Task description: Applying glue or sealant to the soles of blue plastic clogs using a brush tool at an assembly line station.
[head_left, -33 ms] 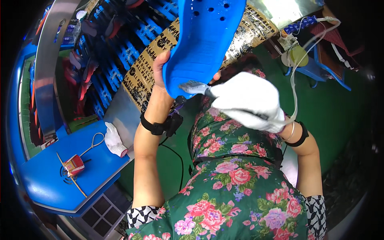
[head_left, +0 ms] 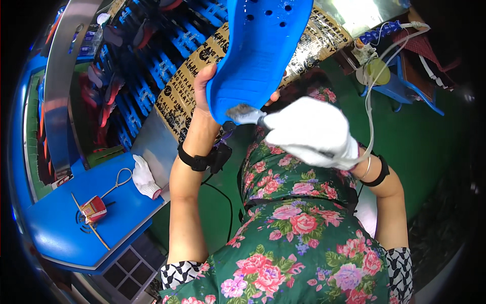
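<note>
Nearest, at the lower middle of the frame, is the person's floral apron, probably worn to keep clothing clean. Above it, right of center, the right hand, in a white glove, is closed round a brush; its grip itself is hidden by the knit. The brush lies nearly flat, its bristles over the lower end of a blue shoe piece and seemingly touching it; that low angle likely spreads the bristles over the surface.

The shoe piece fills the upper middle, its holed end up and its hollow face toward the camera. The bare left hand holds it from behind, thumb along the left edge and a fingertip showing at the right, which leaves the inner face free for the brush.

Farther off, at the lower left, a spare white glove and a small red box lie on the blue desk, out of the arms' way yet probably within reach. Beyond, at the upper left, dark-and-red shoes sit among blue racks, perhaps to stay apart from each other.
</note>
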A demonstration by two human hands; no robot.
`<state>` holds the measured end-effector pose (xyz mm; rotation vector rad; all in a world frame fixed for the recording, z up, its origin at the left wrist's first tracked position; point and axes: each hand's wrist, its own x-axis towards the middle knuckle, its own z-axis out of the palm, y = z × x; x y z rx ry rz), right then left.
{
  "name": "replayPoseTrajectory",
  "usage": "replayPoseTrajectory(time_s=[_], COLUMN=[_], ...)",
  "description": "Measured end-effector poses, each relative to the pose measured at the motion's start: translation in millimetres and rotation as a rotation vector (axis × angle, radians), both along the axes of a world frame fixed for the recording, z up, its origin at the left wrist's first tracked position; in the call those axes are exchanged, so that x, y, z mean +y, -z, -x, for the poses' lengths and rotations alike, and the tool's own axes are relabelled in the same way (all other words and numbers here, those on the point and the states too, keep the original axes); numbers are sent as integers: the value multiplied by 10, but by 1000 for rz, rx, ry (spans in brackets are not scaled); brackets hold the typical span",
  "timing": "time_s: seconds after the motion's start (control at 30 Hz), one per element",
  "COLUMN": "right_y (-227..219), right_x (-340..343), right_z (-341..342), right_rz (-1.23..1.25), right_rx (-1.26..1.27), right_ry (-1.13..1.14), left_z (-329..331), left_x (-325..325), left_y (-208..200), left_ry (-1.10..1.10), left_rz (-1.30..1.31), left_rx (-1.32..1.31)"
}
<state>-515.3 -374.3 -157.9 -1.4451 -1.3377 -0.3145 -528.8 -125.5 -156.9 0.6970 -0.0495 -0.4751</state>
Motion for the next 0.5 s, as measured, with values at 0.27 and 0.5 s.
replayPoseTrajectory(time_s=[0.27,0.5], right_y=[-120,-228], right_x=[38,-63], right_z=[74,-160], right_rz=[-85,-79], right_rx=[614,885], right_ry=[-20,4], left_z=[-88,133], left_x=[-8,-195], left_y=[68,201], left_ry=[12,-271], left_rz=[242,215], left_rx=[38,232])
